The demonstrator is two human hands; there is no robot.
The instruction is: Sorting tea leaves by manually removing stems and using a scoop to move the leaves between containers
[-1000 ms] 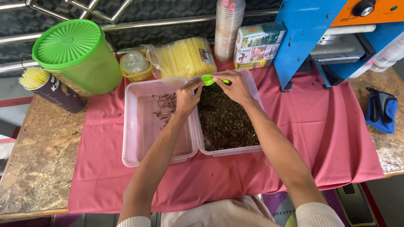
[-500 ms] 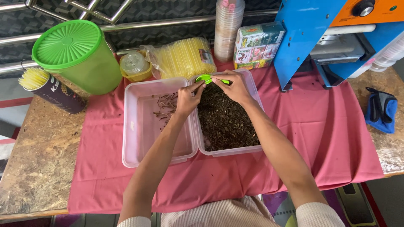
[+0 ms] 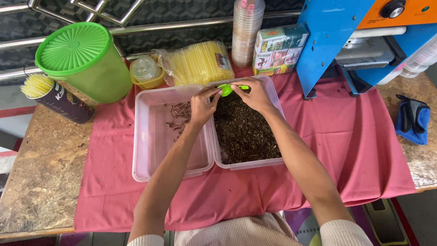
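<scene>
Two clear plastic tubs sit side by side on a pink cloth. The right tub (image 3: pixel 275 98) is full of dark dried leaves (image 3: pixel 243 132). The left tub (image 3: pixel 150 150) holds only a few brown stems (image 3: pixel 178 116). My right hand (image 3: pixel 255 94) holds a small green spoon (image 3: pixel 226 89) over the far end of the leaves. My left hand (image 3: pixel 203 105) hovers over the wall between the tubs, its fingertips pinched at the spoon's bowl.
A big green lidded container (image 3: pixel 86 59), a dark cup of yellow straws (image 3: pixel 54 98), a small lidded cup (image 3: pixel 145 72), a bag of yellow straws (image 3: pixel 200 61), stacked cups (image 3: pixel 246 27) and a carton (image 3: pixel 278 48) line the back. A blue machine (image 3: pixel 355 41) stands right; blue cloth (image 3: pixel 412 119).
Both hands stay at the far end of the tubs. The left fingers have closed in on the green spoon; the spoon shifted slightly left.
</scene>
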